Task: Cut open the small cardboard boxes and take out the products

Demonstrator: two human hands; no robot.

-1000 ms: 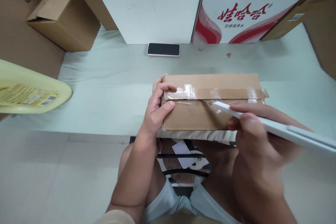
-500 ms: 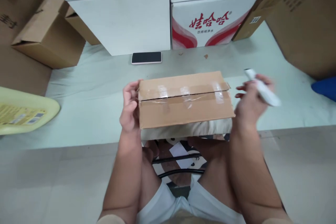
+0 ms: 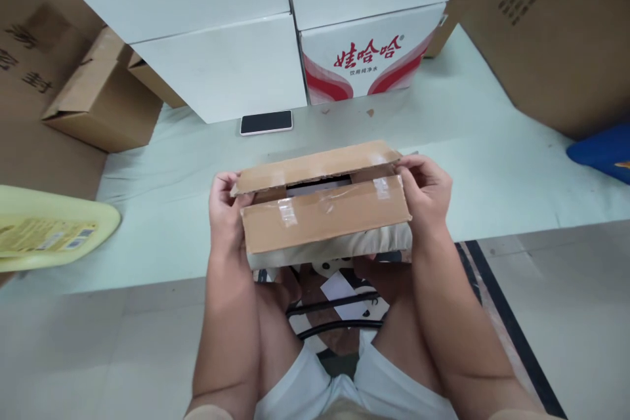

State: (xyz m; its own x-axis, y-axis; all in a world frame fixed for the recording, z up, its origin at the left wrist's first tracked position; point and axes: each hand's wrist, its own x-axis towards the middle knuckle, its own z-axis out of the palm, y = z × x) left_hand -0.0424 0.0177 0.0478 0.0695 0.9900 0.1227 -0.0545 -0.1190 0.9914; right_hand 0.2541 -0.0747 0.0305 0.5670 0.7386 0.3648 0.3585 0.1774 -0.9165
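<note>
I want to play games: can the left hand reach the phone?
Probably yes: the smartphone lies just past the cardboard box and nothing seems to block the left hand, though it should let go of the box first.

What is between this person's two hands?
A partly opened cardboard box is between the left hand and the right hand in the head view.
</note>
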